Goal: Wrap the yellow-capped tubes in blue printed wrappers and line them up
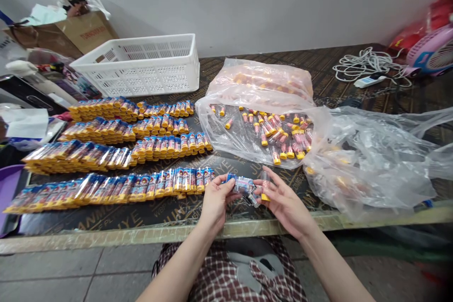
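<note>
Near the front edge of the table, my left hand (216,200) is closed on a blue-printed clear wrapper (244,185). My right hand (286,206) pinches a small clear tube (265,186) with a yellow cap at its lower end and pink bits inside. The tube is upright, just right of the wrapper. Behind my right hand, an open plastic bag (233,144) holds many similar unwrapped tubes (269,126). Rows of blue-and-yellow wrapped tubes (141,186) lie to the left of my left hand.
A white plastic basket (141,73) stands behind the rows. Crumpled clear plastic (375,160) lies at the right. Farther back are a white cable (368,63) and a pink fan (433,52). A cardboard box (87,33) is at the back left.
</note>
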A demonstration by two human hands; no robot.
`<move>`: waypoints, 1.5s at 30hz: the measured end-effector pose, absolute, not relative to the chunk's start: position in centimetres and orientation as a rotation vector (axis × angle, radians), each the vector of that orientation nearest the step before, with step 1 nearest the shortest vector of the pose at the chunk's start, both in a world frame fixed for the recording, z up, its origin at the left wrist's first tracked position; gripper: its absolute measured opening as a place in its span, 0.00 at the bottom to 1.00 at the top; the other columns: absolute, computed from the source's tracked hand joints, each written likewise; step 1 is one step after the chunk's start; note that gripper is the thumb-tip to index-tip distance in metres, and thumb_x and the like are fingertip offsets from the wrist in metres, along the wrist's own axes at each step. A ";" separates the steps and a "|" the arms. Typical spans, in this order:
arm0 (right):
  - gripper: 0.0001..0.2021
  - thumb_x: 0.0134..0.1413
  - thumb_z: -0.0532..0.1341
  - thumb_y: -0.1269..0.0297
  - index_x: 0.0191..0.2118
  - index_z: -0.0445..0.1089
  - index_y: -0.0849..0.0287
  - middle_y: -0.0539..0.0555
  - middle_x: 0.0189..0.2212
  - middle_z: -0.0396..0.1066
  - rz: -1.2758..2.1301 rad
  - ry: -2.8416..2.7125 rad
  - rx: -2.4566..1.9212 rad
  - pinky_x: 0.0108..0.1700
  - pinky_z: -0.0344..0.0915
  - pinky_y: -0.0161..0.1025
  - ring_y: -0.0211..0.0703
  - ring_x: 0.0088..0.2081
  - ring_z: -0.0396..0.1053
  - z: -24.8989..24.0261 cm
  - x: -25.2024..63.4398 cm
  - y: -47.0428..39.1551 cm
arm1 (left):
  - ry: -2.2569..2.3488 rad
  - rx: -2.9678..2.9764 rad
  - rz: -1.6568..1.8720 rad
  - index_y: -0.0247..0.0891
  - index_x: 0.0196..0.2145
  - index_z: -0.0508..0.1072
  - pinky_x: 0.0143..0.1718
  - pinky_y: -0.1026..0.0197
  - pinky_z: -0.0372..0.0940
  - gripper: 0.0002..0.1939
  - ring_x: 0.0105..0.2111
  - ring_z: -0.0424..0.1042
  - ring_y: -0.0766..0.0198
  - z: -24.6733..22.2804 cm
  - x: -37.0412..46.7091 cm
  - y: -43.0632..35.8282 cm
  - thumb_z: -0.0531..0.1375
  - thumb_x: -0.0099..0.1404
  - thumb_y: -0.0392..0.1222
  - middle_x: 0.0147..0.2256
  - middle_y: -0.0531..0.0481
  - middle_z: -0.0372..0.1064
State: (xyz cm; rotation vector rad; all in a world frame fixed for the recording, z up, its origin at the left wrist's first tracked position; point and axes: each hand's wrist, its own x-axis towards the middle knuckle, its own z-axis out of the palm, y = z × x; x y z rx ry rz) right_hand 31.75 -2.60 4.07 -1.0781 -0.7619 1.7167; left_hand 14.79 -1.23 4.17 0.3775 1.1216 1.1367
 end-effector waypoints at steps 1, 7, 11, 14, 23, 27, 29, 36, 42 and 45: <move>0.36 0.47 0.64 0.63 0.61 0.49 0.48 0.56 0.43 0.67 1.691 -0.812 -1.074 0.31 0.67 0.36 0.39 0.34 0.70 4.1 31.6 -2.8 | 1.125 0.386 1.148 0.33 0.29 0.70 0.27 0.65 0.68 0.21 0.23 0.70 0.68 4.1 14.7 -1.2 0.71 0.40 0.46 0.24 0.51 0.72; 0.49 0.41 0.69 0.65 0.64 0.37 0.45 0.56 0.44 0.68 1.515 -1.084 -1.069 0.35 0.69 0.37 0.38 0.35 0.70 3.9 30.5 -4.0 | 1.222 0.430 1.244 0.32 0.22 0.72 0.27 0.66 0.65 0.18 0.23 0.67 0.70 4.3 14.2 -0.9 0.71 0.40 0.49 0.22 0.53 0.68; 0.47 0.42 0.68 0.66 0.63 0.41 0.44 0.56 0.47 0.64 1.410 -1.165 -1.125 0.36 0.70 0.37 0.34 0.31 0.68 4.0 30.2 -4.1 | 1.267 0.456 1.274 0.32 0.22 0.73 0.29 0.64 0.66 0.19 0.24 0.66 0.69 4.4 13.8 -0.9 0.70 0.41 0.51 0.23 0.52 0.68; 0.46 0.42 0.67 0.69 0.63 0.41 0.43 0.54 0.46 0.64 1.371 -1.272 -1.207 0.37 0.69 0.37 0.32 0.30 0.67 4.3 30.2 -4.3 | 1.300 0.512 1.286 0.33 0.22 0.72 0.29 0.64 0.65 0.18 0.25 0.65 0.68 4.2 13.7 -0.9 0.69 0.43 0.51 0.23 0.52 0.67; 0.45 0.42 0.62 0.78 0.63 0.43 0.43 0.54 0.47 0.62 1.219 -1.747 -1.236 0.33 0.68 0.36 0.31 0.27 0.62 3.7 30.2 -4.9 | 1.340 0.843 1.229 0.35 0.22 0.70 0.27 0.68 0.61 0.17 0.23 0.62 0.69 4.0 14.2 -1.4 0.64 0.51 0.53 0.21 0.54 0.64; 0.38 0.45 0.63 0.75 0.60 0.48 0.46 0.53 0.44 0.63 1.159 -1.731 -1.213 0.31 0.68 0.35 0.31 0.26 0.63 3.4 30.2 -4.9 | 1.279 0.657 1.228 0.34 0.23 0.71 0.27 0.65 0.64 0.18 0.24 0.65 0.68 3.8 13.8 -1.3 0.66 0.48 0.54 0.22 0.53 0.67; 0.30 0.48 0.62 0.72 0.56 0.52 0.49 0.52 0.40 0.64 1.095 -1.661 -1.221 0.33 0.69 0.35 0.34 0.29 0.66 3.2 30.2 -5.0 | 1.293 0.620 1.239 0.33 0.21 0.71 0.27 0.65 0.64 0.18 0.23 0.65 0.68 3.7 13.4 -1.2 0.67 0.47 0.53 0.21 0.53 0.66; 0.08 0.53 0.61 0.71 0.39 0.67 0.55 0.54 0.35 0.69 0.625 -1.637 -1.205 0.40 0.69 0.41 0.43 0.38 0.69 3.5 30.2 -5.2 | 1.359 0.554 1.259 0.33 0.19 0.72 0.25 0.65 0.63 0.21 0.21 0.64 0.69 3.4 13.2 -1.2 0.66 0.46 0.57 0.19 0.53 0.65; 0.16 0.50 0.62 0.78 0.43 0.69 0.53 0.55 0.36 0.70 0.366 -1.718 -1.067 0.39 0.70 0.42 0.44 0.39 0.70 4.0 29.7 -5.6 | 1.371 0.491 1.309 0.33 0.18 0.71 0.24 0.66 0.62 0.21 0.20 0.62 0.70 3.4 13.6 -1.4 0.67 0.45 0.57 0.18 0.55 0.64; 0.18 0.50 0.61 0.79 0.45 0.68 0.53 0.55 0.37 0.70 0.327 -1.739 -1.051 0.39 0.71 0.42 0.44 0.39 0.70 3.8 29.6 -5.9 | 1.355 0.435 1.320 0.33 0.19 0.71 0.24 0.65 0.63 0.21 0.20 0.62 0.70 3.6 13.7 -1.4 0.68 0.44 0.56 0.19 0.55 0.65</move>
